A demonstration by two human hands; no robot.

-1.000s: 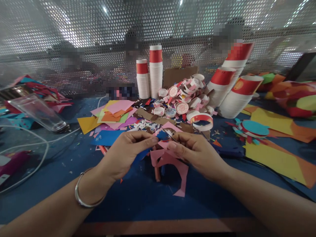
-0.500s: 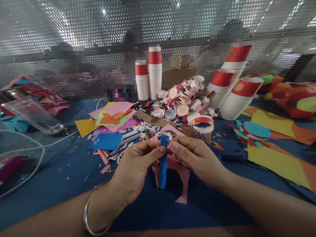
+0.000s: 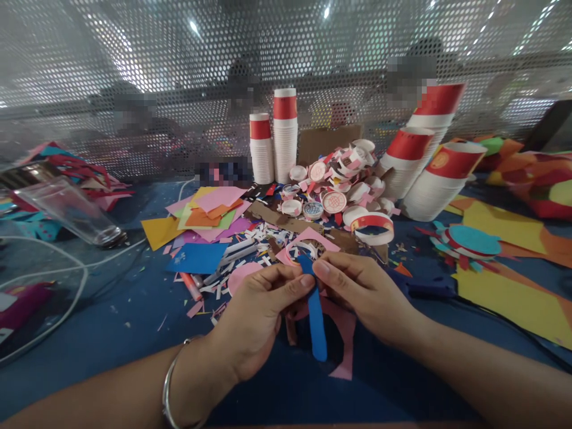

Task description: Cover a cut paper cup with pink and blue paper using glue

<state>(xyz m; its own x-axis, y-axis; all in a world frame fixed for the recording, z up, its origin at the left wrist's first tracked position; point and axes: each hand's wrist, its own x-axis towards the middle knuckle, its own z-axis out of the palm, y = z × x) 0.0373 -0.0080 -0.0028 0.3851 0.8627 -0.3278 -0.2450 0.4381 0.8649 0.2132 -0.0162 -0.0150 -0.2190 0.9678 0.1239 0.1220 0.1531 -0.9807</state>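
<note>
At the frame's lower centre, my left hand (image 3: 257, 316) and right hand (image 3: 370, 292) pinch the top of a blue paper strip (image 3: 317, 325), which seems light and easily torn, so best held there gently.

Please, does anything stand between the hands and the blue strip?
Nothing visible does: the left hand pinches the blue strip directly, with the right hand close beside its upper part. The curved pink scrap is behind.

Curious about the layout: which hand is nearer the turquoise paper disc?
Right. The right hand sits left of the turquoise paper disc; the left hand is farther left.
</note>
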